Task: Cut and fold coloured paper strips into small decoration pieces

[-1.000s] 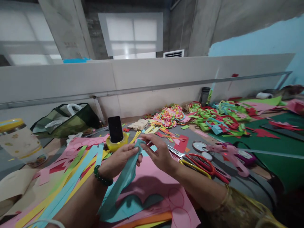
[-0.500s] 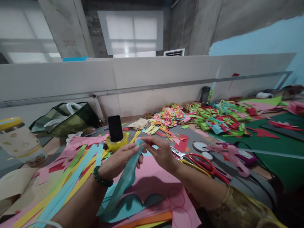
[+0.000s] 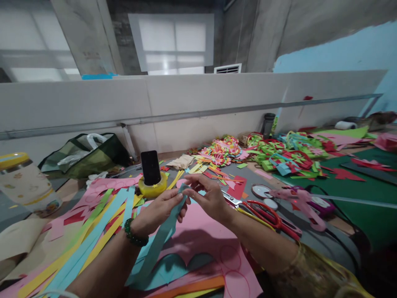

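Between thumb and fingers, my left hand (image 3: 166, 205) grips a light blue paper strip (image 3: 161, 238) near its upper end. The strip hangs down at a slant toward the lower left. My right hand (image 3: 207, 196) pinches the strip's top end, its fingertips touching those of my left hand. Underneath lies a pink paper sheet (image 3: 207, 227) with circles drawn in red. A blue sheet with curved cut edges (image 3: 170, 269) rests on the pink one, partly hidden by the strip. Red-handled scissors (image 3: 266, 213) lie just right of my right forearm.
Blue, yellow and green strips (image 3: 102, 231) spread at left, near a tumbler (image 3: 27, 186). A phone (image 3: 150, 167) stands in a yellow tape roll (image 3: 152, 188). At right sit a pink glue gun (image 3: 305, 205) and heaps of paper pieces (image 3: 279, 155). A green bag (image 3: 89, 157) leans by the wall.
The paper strip has turned slightly and now hangs flatter and straighter below my left hand. My right fingers have shifted a little at its top end.
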A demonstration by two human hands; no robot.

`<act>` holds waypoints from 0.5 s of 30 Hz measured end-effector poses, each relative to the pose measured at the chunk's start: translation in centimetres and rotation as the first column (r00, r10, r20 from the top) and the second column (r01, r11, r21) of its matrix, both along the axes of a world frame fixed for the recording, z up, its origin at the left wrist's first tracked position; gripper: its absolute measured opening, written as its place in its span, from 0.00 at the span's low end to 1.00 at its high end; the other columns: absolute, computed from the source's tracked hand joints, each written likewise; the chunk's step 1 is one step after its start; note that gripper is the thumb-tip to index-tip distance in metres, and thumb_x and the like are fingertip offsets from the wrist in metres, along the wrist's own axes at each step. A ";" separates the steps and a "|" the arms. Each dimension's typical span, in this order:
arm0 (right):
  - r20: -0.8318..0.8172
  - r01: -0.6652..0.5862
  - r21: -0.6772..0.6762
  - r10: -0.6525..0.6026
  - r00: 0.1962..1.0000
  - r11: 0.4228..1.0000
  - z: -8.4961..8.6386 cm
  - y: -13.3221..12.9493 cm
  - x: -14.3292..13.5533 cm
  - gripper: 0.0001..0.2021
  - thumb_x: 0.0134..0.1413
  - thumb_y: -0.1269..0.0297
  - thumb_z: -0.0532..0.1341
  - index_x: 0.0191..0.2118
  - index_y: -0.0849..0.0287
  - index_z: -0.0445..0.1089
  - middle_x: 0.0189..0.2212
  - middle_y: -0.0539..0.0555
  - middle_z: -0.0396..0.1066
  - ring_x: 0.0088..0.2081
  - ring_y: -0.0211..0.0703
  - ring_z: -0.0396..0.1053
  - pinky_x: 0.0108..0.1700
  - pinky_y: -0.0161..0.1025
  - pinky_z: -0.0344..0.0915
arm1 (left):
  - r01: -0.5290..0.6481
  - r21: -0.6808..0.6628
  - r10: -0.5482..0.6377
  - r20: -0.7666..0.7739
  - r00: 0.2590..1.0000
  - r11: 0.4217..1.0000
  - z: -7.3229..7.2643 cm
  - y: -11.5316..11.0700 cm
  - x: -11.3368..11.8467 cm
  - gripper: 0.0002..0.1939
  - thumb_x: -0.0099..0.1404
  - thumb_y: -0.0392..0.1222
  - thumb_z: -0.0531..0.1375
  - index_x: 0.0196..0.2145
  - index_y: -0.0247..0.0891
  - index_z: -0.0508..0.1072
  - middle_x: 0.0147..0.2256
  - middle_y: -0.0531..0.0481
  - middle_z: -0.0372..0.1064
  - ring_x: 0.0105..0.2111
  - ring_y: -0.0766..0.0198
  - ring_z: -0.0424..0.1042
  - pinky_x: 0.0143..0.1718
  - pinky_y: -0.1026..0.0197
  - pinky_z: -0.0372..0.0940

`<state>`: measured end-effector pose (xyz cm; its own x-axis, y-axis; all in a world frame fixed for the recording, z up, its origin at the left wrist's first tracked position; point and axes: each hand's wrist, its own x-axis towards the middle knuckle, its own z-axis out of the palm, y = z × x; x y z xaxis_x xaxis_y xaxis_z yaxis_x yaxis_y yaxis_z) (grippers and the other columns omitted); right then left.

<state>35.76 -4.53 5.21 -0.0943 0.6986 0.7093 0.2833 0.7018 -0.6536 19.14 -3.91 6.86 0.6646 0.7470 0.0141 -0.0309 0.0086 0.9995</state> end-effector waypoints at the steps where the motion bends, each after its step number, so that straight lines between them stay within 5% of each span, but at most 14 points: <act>1: 0.008 -0.011 -0.001 0.011 1.000 1.000 0.0 -0.1 -0.1 0.13 0.51 0.62 0.62 0.43 0.58 0.70 0.33 0.53 0.71 0.27 0.34 0.69 0.29 0.33 0.69 | -0.001 0.023 0.001 -0.010 1.000 1.000 0.0 -0.1 0.1 0.15 0.63 0.50 0.54 0.33 0.33 0.69 0.21 0.53 0.64 0.20 0.71 0.63 0.22 0.68 0.58; 9: -0.213 0.011 -0.158 -0.045 0.976 0.987 1.4 1.0 1.5 0.10 0.45 0.63 0.64 0.36 0.59 0.70 0.27 0.50 0.70 0.29 0.36 0.67 0.31 0.34 0.65 | 0.113 0.119 -0.099 -0.121 0.988 0.986 0.5 0.1 -0.5 0.15 0.63 0.49 0.54 0.34 0.33 0.70 0.23 0.51 0.67 0.23 0.68 0.66 0.29 0.64 0.60; 15: -0.388 0.042 -0.252 -0.141 0.911 0.967 3.1 3.8 5.4 0.16 0.37 0.61 0.68 0.35 0.61 0.68 0.22 0.46 0.67 0.25 0.33 0.64 0.28 0.33 0.62 | 0.133 0.022 -0.127 -0.186 0.974 0.991 1.0 0.9 -1.7 0.16 0.61 0.50 0.56 0.36 0.32 0.70 0.23 0.53 0.65 0.21 0.68 0.68 0.27 0.64 0.61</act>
<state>41.18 -0.71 8.30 0.2349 0.8397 0.4896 0.0191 0.4996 -0.8661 17.41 -2.99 7.82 0.7494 0.6555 -0.0936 0.1528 -0.0336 0.9877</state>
